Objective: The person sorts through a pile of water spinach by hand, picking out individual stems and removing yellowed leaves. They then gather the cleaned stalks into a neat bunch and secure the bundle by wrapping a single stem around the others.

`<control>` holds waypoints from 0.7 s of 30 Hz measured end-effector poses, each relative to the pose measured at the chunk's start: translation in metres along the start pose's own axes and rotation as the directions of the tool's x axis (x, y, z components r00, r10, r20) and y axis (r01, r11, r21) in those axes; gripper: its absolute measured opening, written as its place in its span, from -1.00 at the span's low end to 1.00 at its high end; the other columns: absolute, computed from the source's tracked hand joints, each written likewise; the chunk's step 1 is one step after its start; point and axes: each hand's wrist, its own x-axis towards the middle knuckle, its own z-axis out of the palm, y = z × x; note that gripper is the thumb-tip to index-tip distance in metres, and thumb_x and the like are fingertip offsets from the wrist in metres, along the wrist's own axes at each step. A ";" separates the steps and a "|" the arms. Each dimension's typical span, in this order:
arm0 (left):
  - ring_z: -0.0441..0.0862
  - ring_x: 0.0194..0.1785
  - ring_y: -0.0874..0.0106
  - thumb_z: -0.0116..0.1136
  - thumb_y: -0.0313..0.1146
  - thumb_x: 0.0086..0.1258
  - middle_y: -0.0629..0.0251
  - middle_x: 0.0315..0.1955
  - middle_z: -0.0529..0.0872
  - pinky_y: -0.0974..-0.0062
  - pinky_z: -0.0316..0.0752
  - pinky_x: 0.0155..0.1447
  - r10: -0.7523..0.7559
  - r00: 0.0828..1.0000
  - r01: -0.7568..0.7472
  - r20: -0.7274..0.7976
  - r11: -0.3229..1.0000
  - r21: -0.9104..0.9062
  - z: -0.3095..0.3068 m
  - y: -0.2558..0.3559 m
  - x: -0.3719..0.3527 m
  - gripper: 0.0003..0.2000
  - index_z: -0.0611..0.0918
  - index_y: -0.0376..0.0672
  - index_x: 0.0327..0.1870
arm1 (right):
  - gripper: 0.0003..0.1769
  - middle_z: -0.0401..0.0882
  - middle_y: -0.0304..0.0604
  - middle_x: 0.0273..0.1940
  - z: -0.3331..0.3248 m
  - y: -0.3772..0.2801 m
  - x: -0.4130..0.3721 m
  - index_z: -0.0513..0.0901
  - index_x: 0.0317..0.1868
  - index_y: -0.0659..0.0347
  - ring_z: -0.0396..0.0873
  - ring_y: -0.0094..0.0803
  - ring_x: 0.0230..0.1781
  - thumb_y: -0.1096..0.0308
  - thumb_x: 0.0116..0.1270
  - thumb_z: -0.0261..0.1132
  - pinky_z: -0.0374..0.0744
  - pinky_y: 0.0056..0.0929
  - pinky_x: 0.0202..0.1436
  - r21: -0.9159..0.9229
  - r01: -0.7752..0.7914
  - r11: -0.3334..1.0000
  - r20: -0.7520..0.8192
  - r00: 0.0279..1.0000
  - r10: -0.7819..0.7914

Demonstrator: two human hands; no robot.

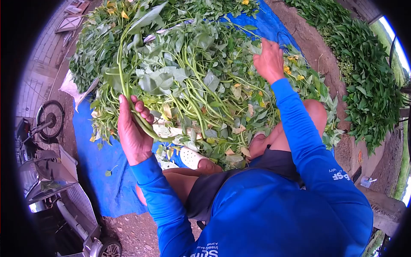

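My left hand (136,126) is closed around a few long green stems of what looks like water spinach (121,64), their leafy tops raised above the heap. The cut ends hang past my palm toward my shoe. Out to the right, my right hand (269,61) reaches over the far side of the heap, back upward. Its thumb stands apart from the bent fingers, and the fingertips are partly hidden; a thin leafy stem lies close to them. Between both hands spreads the heap of cut greens (197,94), a tangle of stems, broad leaves and some yellow leaves.
A blue tarp (100,180) lies under the heap. My legs are folded at its near edge, one white clog (191,157) touching the stems. Another pile of greens (364,81) lies at the right. A motorcycle's wheel (50,121) and a metal sidecar (72,201) stand at the left.
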 end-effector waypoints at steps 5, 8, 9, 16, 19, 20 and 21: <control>0.50 -0.36 0.63 0.17 -0.01 0.77 0.52 -0.33 0.57 0.63 0.47 -0.31 -0.163 0.986 0.165 0.033 0.984 -0.066 -0.005 -0.008 0.010 -0.69 0.68 -0.08 0.06 | -0.68 0.86 0.14 -0.05 0.028 -0.076 -0.076 0.89 -0.03 0.17 0.82 0.09 0.04 0.17 0.35 0.43 0.72 -0.10 0.24 0.274 -0.379 0.884 0.757 0.652 0.044; 0.54 -0.33 0.59 0.20 -0.03 0.76 0.50 -0.30 0.61 0.59 0.50 -0.25 -0.116 0.993 0.118 -0.029 0.992 0.053 0.005 -0.016 0.008 -0.72 0.68 -0.07 0.05 | -0.64 0.85 0.18 0.00 0.079 -0.081 -0.106 0.88 0.01 0.22 0.81 0.13 0.06 0.14 0.36 0.47 0.71 -0.07 0.25 0.262 -0.362 0.895 0.702 0.707 0.081; 0.55 -0.31 0.58 0.21 -0.01 0.75 0.48 -0.30 0.62 0.57 0.50 -0.25 -0.103 0.993 0.108 -0.060 0.990 0.090 0.007 -0.014 0.006 -0.71 0.68 -0.06 0.02 | -0.62 0.85 0.17 0.00 0.076 -0.084 -0.104 0.87 0.04 0.24 0.82 0.08 0.05 0.14 0.38 0.48 0.71 -0.09 0.24 0.305 -0.374 0.876 0.673 0.735 0.079; 0.61 -0.36 0.59 0.26 -0.07 0.73 0.45 -0.36 0.69 0.59 0.55 -0.25 -0.008 0.999 0.016 -0.053 0.987 0.163 0.000 -0.011 0.004 -0.72 0.73 -0.09 -0.08 | -0.58 0.84 -0.25 -0.13 -0.001 -0.080 -0.020 0.78 0.26 0.33 0.66 -0.61 -0.18 0.17 0.61 0.46 0.65 -0.53 -0.02 0.657 -0.536 0.531 0.649 0.760 -0.036; 0.62 -0.39 0.60 0.28 -0.10 0.72 0.45 -0.37 0.70 0.61 0.56 -0.28 0.005 0.999 0.000 -0.038 0.989 0.151 0.001 -0.012 0.005 -0.74 0.74 -0.10 -0.10 | -0.52 0.76 -0.32 -0.09 -0.041 -0.080 -0.001 0.68 0.42 0.22 0.63 -0.64 -0.17 0.20 0.62 0.43 0.60 -0.54 -0.12 0.608 -0.702 0.370 0.769 0.636 -0.057; 0.62 -0.40 0.60 0.28 -0.10 0.72 0.45 -0.37 0.70 0.61 0.56 -0.28 0.009 1.000 -0.005 -0.028 0.990 0.144 0.001 -0.013 0.006 -0.75 0.74 -0.10 -0.10 | -0.49 0.74 -0.33 -0.08 -0.042 -0.075 0.000 0.66 0.46 0.21 0.63 -0.61 -0.16 0.20 0.62 0.43 0.60 -0.53 -0.13 0.612 -0.734 0.296 0.782 0.617 -0.087; 0.63 -0.42 0.60 0.29 -0.12 0.71 0.44 -0.38 0.71 0.62 0.57 -0.29 0.007 0.999 -0.002 -0.038 0.991 0.137 0.001 -0.013 0.007 -0.76 0.74 -0.10 -0.11 | -0.48 0.68 -0.37 -0.05 -0.042 -0.072 0.000 0.58 0.52 0.17 0.60 -0.64 -0.13 0.28 0.64 0.37 0.55 -0.57 -0.19 0.565 -0.801 0.196 0.825 0.550 -0.131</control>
